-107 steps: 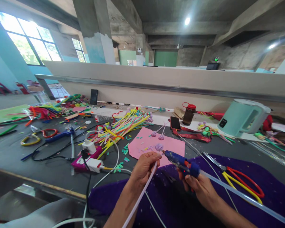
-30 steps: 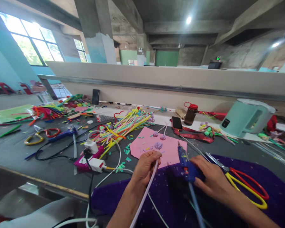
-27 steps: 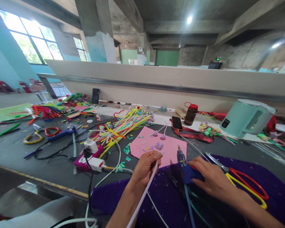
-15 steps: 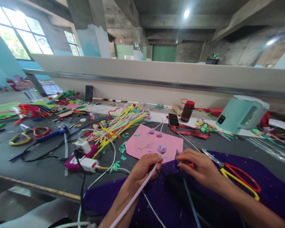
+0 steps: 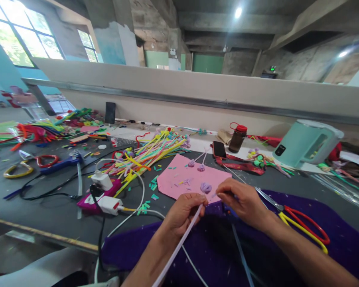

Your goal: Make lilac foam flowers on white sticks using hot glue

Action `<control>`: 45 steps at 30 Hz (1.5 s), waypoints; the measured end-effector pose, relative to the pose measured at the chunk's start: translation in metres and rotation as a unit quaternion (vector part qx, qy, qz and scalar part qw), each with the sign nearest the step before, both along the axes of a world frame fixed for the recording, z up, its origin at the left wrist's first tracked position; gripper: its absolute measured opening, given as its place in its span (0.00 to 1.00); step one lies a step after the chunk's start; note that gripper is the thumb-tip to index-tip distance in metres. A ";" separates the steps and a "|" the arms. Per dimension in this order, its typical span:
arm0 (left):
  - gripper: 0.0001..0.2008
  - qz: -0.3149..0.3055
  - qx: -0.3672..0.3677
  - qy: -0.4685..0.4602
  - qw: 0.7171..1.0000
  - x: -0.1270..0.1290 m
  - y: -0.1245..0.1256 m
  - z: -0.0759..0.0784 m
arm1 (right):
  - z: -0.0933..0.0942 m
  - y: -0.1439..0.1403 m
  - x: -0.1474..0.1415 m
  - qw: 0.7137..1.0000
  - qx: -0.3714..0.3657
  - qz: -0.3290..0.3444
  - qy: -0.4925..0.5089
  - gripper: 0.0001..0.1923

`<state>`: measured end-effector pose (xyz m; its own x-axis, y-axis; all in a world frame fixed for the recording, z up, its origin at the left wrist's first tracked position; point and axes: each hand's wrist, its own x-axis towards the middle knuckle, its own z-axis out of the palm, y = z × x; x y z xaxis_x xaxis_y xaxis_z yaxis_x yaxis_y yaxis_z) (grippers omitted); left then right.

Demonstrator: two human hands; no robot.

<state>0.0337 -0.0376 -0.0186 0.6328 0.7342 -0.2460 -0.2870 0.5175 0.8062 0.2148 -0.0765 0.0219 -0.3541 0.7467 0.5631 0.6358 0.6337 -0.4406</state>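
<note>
My left hand (image 5: 184,215) pinches a pale lavender pipe cleaner (image 5: 177,249) near its upper end; the stem runs down along my forearm. Close by on the right, my right hand (image 5: 242,201) has thumb and fingertips closed together, and a small pale bit shows at their tips, too small to name. Just beyond my hands, a looped lavender pipe-cleaner piece (image 5: 206,187) lies on a pink sheet (image 5: 167,183). Two small lavender pieces on stems rest at its far side. Below my right hand, a bluish translucent stick (image 5: 242,255) slants over purple cloth (image 5: 302,243).
Red-and-yellow scissors (image 5: 305,229) lie at right, before a mint kettle (image 5: 305,143). A dark bottle (image 5: 237,139) and a phone (image 5: 219,150) stand farther back. Bundled pipe cleaners (image 5: 155,153), a power strip (image 5: 98,197) with white cables, and a blue glue gun (image 5: 62,163) occupy the left.
My right hand has moved left, nearer my left hand, and its fingers have closed together. The left hand keeps its pinch on the pipe cleaner. The view has shifted slightly.
</note>
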 end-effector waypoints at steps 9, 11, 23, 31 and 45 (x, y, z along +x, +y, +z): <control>0.11 -0.037 0.059 0.089 0.994 0.000 0.006 -0.007 | 0.001 -0.001 0.008 0.998 -0.010 0.021 -0.056 0.04; 0.11 -0.042 0.066 0.088 0.993 0.000 0.006 -0.008 | 0.003 -0.001 0.007 0.999 -0.021 0.021 -0.043 0.05; 0.11 -0.044 0.076 0.103 0.991 0.001 0.003 -0.004 | 0.002 -0.002 -0.001 0.991 -0.085 0.066 0.081 0.06; 0.11 -0.054 0.069 0.072 0.994 0.000 0.004 -0.005 | -0.004 0.003 0.001 0.996 -0.027 0.067 0.059 0.04; 0.09 -0.036 0.069 0.083 0.994 0.003 -0.002 0.000 | -0.019 0.010 0.001 0.991 0.092 0.089 -0.034 0.13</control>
<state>0.0367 -0.0395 -0.0187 0.6441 0.7226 -0.2509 -0.1107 0.4126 0.9041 0.2162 -0.0669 0.0033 -0.5122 0.5566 0.6541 0.5312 0.8037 -0.2680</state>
